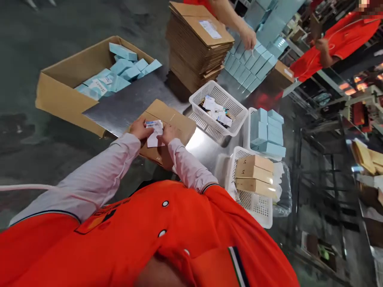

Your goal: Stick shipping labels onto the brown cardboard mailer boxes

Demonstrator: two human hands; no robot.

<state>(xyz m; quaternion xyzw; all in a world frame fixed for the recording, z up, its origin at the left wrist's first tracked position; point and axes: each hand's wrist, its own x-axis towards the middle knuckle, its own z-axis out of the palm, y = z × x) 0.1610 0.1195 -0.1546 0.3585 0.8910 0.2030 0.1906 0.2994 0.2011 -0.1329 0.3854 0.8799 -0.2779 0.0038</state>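
Observation:
My left hand (140, 129) pinches the left side of a small white barcode label (153, 140), which has a blue strip along its top. On the label's other side, my right hand (168, 134) has its thumb and fingers closed on the edge. Part of the label looks glossy; whether it has layers I cannot make out. Both hands are over a flat brown cardboard box (176, 119) at the metal table's near edge.
An open carton (68, 105) of light-blue boxes stands left. Flattened cardboard (191, 44) is stacked behind. White baskets (239, 129) hold cards, blue boxes (266, 133) and brown boxes (254, 171) on the right. A co-worker's hand (248, 38) touches stacked blue boxes; another person stands far right.

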